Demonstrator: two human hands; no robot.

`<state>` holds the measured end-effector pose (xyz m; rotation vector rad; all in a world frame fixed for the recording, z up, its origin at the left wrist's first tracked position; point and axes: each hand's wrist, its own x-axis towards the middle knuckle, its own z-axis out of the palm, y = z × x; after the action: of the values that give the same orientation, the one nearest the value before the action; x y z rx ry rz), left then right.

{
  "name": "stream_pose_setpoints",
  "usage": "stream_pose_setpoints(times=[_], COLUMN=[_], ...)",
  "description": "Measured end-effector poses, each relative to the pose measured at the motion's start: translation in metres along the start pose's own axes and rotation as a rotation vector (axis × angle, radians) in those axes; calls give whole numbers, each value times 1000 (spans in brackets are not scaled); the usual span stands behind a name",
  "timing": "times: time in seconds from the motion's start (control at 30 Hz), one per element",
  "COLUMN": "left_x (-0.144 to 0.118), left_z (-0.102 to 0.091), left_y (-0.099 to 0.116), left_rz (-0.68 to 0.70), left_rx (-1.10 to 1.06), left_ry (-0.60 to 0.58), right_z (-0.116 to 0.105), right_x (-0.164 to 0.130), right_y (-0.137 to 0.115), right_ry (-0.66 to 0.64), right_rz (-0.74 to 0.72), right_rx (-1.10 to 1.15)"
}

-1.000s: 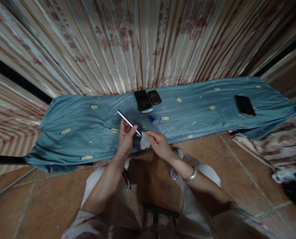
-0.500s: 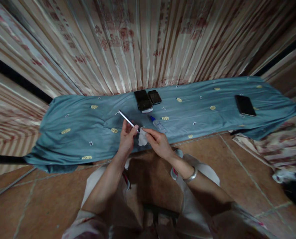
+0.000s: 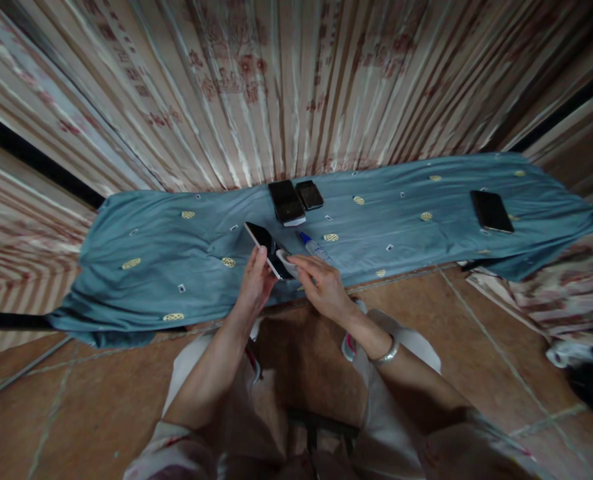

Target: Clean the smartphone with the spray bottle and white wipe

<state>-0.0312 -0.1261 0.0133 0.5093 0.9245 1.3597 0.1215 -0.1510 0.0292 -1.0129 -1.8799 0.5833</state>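
My left hand [image 3: 257,277] grips a smartphone [image 3: 261,239] by its near long edge, its dark screen tilted up toward me. In my right hand [image 3: 321,280] is a small white cloth [image 3: 289,264], pressed onto the lower right part of the screen. My fingers cover part of the cloth. A clear bottle with a blue cap [image 3: 316,248] lies on the blue bedspread-like cloth just beyond my right hand.
The long surface under a blue patterned cloth [image 3: 151,267] runs left to right. Behind the phone lie a black phone on a white box [image 3: 286,201] and a smaller dark device [image 3: 310,194]. A dark tablet-like device [image 3: 491,211] rests far right. Striped curtains [image 3: 276,87] hang behind.
The phone, seen edge-on before, has turned so its screen shows. My right hand has brought the white cloth from beside the phone onto its screen.
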Motion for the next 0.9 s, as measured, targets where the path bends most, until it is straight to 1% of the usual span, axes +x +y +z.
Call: stream_pose_setpoints(times=[0.07,0.13,0.33,0.43,0.6,0.77,0.9], left_x=[2,2,-2,-3,-3,-7,-13], left_z=[-1,0,2,1,0,-1,3], left_y=[-1,-1,2,-1,-7,-11,-12], left_rz=[-12,-40,-90,-133,-146,-128,-168], left_rx=[-11,-6,-32,-36,-62,-50,-36], left_ry=[-10,-11,57,57,-6,-1,-55], right_z=[5,10,15,15,13,11,7], right_x=[-2,-4,-7,-8,-6,-4,0], right_y=[-4,-7,-9,-8,-8,-4,1], right_ry=[-63,-113,-187,-218,-253,-232,-211], right_rz=[-82,-135,-224,-216,-197,-175,-146], right_rx=[-12,-21,-59,-98,-138,-145,-166])
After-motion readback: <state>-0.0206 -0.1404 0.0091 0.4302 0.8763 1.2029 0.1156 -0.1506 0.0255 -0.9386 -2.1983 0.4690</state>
